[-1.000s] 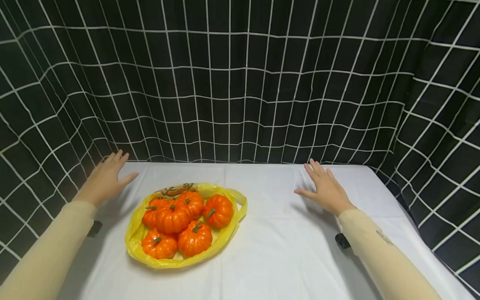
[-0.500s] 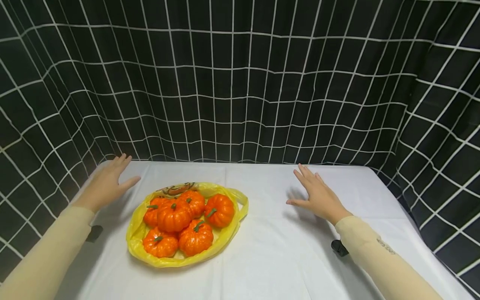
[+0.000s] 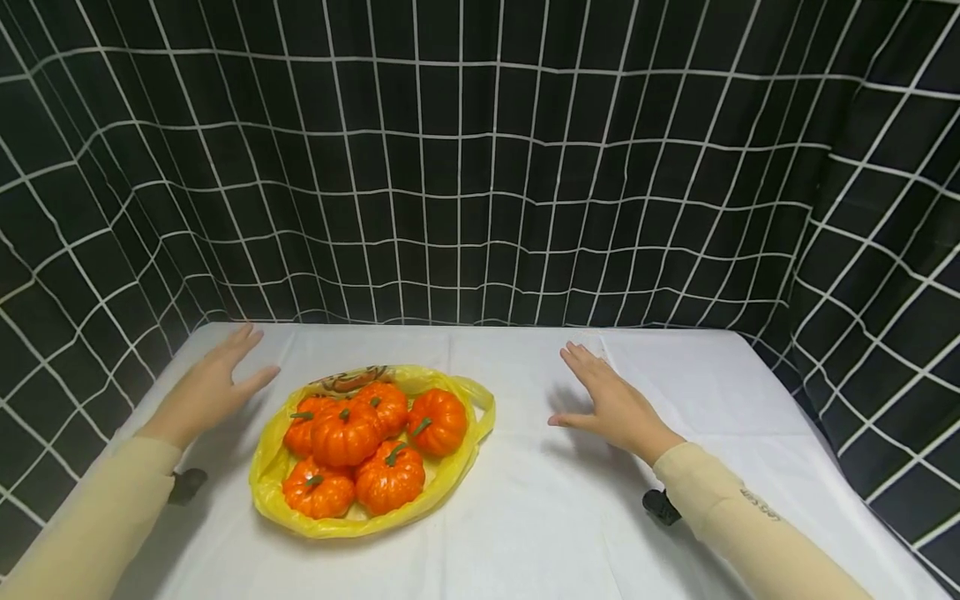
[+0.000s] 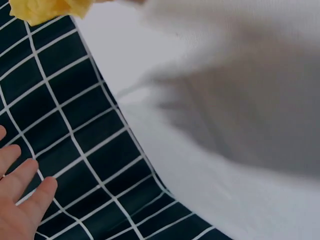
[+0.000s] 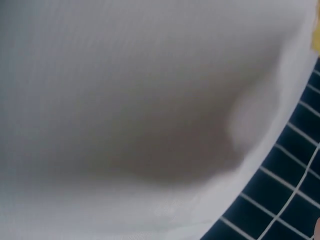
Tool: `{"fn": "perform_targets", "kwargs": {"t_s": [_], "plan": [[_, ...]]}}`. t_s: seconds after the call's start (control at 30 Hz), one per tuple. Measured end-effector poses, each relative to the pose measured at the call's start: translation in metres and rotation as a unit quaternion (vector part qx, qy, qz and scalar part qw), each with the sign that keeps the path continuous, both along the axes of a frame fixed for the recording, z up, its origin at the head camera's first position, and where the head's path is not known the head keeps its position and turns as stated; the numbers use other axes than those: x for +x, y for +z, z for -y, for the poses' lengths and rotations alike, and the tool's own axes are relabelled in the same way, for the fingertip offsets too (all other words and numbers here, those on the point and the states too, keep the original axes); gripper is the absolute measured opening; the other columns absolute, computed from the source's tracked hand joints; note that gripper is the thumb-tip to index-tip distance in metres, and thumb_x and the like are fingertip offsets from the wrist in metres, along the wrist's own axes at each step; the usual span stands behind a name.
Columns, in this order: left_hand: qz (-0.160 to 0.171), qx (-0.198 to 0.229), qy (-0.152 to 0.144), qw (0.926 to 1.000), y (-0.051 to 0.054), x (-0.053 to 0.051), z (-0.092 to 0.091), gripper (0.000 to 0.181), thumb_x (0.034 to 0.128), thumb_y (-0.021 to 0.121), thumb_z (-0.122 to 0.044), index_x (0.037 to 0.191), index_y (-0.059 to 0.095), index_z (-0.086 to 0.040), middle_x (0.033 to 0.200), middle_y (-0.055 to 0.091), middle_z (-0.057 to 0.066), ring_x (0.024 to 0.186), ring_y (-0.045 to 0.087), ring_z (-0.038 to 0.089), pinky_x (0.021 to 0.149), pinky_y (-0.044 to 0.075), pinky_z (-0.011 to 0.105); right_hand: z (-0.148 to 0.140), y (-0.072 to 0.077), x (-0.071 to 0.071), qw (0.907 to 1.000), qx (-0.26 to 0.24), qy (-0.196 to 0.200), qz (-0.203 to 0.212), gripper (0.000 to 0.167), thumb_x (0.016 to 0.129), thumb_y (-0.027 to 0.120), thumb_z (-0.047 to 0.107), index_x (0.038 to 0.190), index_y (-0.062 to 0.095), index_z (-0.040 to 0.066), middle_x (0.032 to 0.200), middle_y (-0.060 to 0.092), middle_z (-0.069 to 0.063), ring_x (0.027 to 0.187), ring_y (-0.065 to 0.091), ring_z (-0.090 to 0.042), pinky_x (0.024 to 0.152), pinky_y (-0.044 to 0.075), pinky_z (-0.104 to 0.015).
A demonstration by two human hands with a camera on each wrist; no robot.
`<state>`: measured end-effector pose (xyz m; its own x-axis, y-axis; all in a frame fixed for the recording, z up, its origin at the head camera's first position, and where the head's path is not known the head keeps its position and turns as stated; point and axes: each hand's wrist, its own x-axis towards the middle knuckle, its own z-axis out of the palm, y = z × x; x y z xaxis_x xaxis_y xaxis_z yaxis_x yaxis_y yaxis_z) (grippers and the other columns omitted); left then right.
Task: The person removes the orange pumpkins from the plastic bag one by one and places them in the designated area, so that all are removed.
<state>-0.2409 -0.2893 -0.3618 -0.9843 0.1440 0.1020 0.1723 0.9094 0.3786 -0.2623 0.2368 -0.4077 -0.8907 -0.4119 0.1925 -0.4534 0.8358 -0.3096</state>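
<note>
A yellow plastic bag (image 3: 446, 492) lies spread on the table at centre left in the head view, its mouth gaping upward. Inside it are several small orange pumpkins (image 3: 347, 433) with green stems. To the bag's left, apart from it, my left hand (image 3: 210, 383) hovers over the cloth with fingers extended and thumb spread. My right hand (image 3: 618, 408) is held above the cloth right of the bag, fingers straight, thumb pointing toward the bag. Neither hand holds anything. In the left wrist view, fingers (image 4: 30, 195) of the left hand show, and a corner of the yellow bag (image 4: 50, 9).
A white cloth (image 3: 525, 517) covers the table. Behind it and at both sides hangs a black curtain (image 3: 480, 167) with a white grid, meeting the table's back edge. Dark wrist devices (image 3: 662, 506) sit under both sleeves.
My right hand has moved left, toward the bag, and slightly nearer to me. The left hand has sunk a little. The bag and pumpkins have stayed put.
</note>
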Motion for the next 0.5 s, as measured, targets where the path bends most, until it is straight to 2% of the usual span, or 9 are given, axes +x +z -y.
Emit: {"fn": "perform_targets", "kwargs": {"t_s": [0.27,0.4,0.5], "plan": [[0.005,0.044,0.011,0.9990,-0.006,0.009,-0.005,0.079,0.0980,0.051,-0.056,0.154,0.031,-0.003,0.164,0.018,0.023,0.145,0.024,0.054,0.115,0.021,0.071,0.018,-0.003,0.010,0.9995,-0.026,0.019,0.008,0.103,0.078,0.078,0.053,0.156,0.029,0.006,0.166,0.023,-0.012,0.153,0.021,-0.033,0.126,0.017,-0.050],[0.015,0.065,0.017,0.9976,-0.014,0.011,-0.007,0.079,0.0969,0.054,-0.056,0.154,0.033,-0.005,0.164,0.020,0.021,0.145,0.025,0.052,0.115,0.023,0.070,0.025,-0.005,0.016,0.9987,-0.044,0.024,0.012,0.101,0.077,0.081,0.049,0.155,0.031,0.007,0.166,0.024,-0.011,0.153,0.023,-0.032,0.125,0.019,-0.050],[0.030,0.086,0.027,0.9955,-0.021,0.012,-0.008,0.078,0.0968,0.054,-0.056,0.155,0.033,-0.008,0.162,0.026,0.021,0.141,0.032,0.054,0.112,0.029,0.069,0.028,-0.007,0.019,0.9982,-0.053,0.018,0.021,0.102,0.077,0.081,0.049,0.156,0.031,0.009,0.167,0.022,-0.009,0.153,0.023,-0.032,0.125,0.020,-0.051]]}}
